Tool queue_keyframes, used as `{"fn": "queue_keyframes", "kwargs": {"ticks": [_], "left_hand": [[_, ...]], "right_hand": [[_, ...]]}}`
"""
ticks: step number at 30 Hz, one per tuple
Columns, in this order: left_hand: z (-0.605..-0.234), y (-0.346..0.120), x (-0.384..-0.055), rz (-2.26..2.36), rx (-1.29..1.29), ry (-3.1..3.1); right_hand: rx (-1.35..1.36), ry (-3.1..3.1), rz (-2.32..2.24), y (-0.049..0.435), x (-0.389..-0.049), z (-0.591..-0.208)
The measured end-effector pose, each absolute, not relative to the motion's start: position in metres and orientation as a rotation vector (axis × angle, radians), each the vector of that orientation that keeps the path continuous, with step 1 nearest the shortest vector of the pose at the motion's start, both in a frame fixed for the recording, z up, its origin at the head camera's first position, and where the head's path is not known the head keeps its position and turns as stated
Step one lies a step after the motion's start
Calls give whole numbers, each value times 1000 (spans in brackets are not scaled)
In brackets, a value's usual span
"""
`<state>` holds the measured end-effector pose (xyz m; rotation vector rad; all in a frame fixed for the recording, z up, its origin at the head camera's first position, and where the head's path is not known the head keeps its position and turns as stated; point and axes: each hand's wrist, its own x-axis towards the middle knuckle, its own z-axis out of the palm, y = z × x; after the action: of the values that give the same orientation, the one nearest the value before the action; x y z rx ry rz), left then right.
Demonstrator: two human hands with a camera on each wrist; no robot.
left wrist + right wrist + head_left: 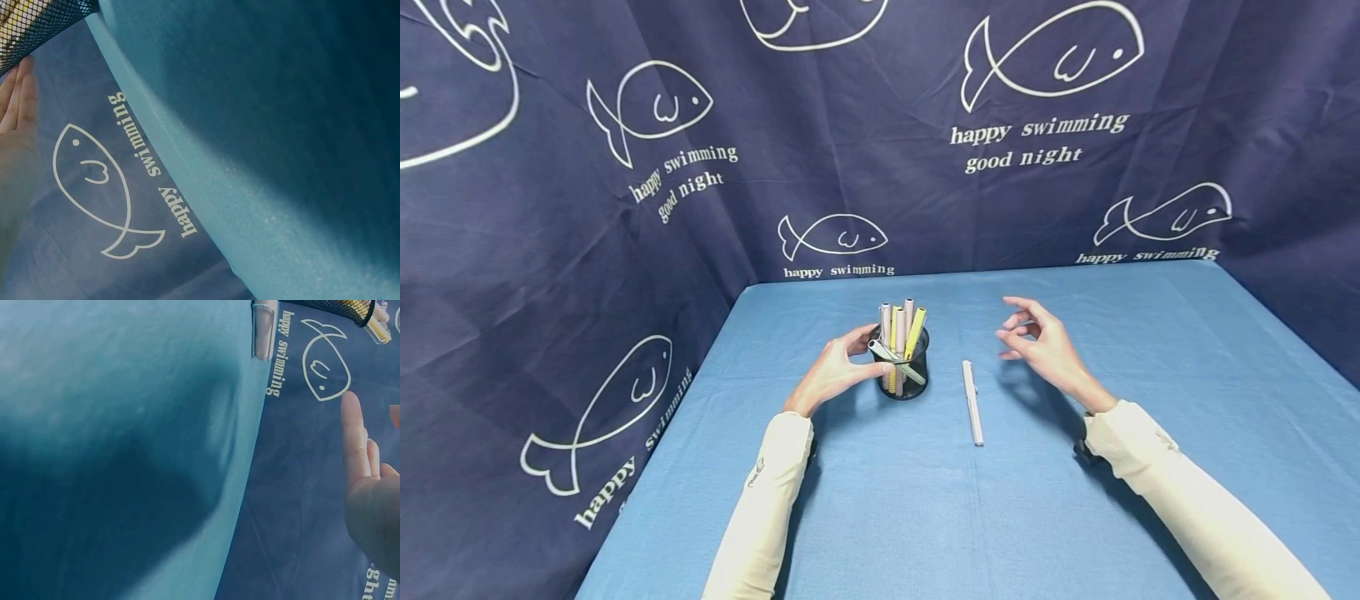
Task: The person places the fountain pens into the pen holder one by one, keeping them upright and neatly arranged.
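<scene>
A black mesh pen holder (916, 385) stands upright on the table, filled with several pens (900, 329) in pale pink, yellow and pale green. My left hand (833, 373) grips it from the left, thumb across the front and fingers behind. The left wrist view catches only a corner of the mesh (47, 22) beside the fingers (26, 94). One pale pink pen (972, 408) lies on the cloth, right of the holder. Beyond that pen, my right hand (1041, 340) hovers above the table, holding nothing, its fingers loosely bent.
Blue cloth (880, 517) covers the table. A dark blue curtain (925, 208) with white fish drawings and lettering hangs behind the far edge and along the left side.
</scene>
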<state>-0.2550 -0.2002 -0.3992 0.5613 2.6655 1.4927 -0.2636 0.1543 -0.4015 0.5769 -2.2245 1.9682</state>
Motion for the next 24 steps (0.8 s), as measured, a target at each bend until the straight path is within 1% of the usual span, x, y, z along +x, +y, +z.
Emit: {"fn": "queue_keyframes", "kwargs": {"ticks": [10, 17, 24], "left_hand": [[-400, -201, -256, 1474, 547, 2684], [-400, -201, -256, 1473, 554, 2690], [-400, -200, -256, 1472, 553, 2686]], "right_hand": [[525, -2373, 2062, 159, -258, -406], [483, -2570, 2044, 157, -256, -409], [501, -2674, 2114, 152, -253, -410]]}}
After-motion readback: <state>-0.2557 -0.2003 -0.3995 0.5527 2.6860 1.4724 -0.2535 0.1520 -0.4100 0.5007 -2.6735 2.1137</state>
